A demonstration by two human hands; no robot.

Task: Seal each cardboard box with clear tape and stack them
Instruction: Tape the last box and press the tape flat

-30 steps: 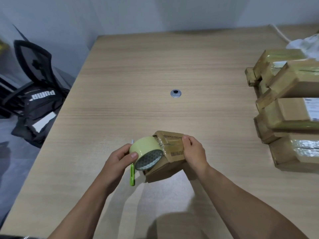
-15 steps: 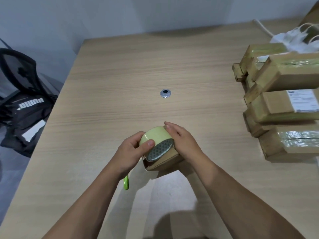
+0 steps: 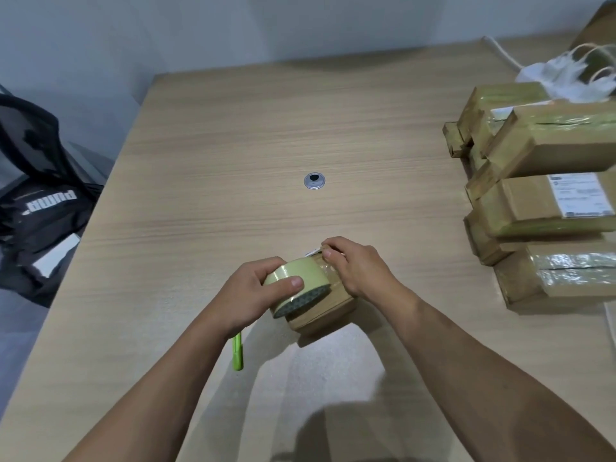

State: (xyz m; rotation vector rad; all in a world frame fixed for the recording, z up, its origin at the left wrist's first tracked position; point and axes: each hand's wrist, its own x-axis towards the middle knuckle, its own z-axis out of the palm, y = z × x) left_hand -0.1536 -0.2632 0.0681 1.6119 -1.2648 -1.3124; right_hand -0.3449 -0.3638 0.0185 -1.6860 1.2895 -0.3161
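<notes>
A small cardboard box (image 3: 328, 311) lies on the wooden table (image 3: 233, 161) in front of me. My left hand (image 3: 248, 295) grips a roll of pale yellow-green tape (image 3: 293, 276), held on top of the box. My right hand (image 3: 358, 270) lies over the box's right side, its fingers curled at the far top edge where a bit of tape shows. To the right stands a pile of several taped boxes (image 3: 546, 195).
A green utility knife (image 3: 238, 353) lies on the table under my left wrist. A metal cable grommet (image 3: 314, 180) sits mid-table. White bags (image 3: 573, 73) lie behind the pile. A black bag (image 3: 43, 208) and a chair stand off the table's left edge.
The roll has travelled from the box's left end onto its top. My right hand slid from the right end over the top to the far edge. The view has shifted right.
</notes>
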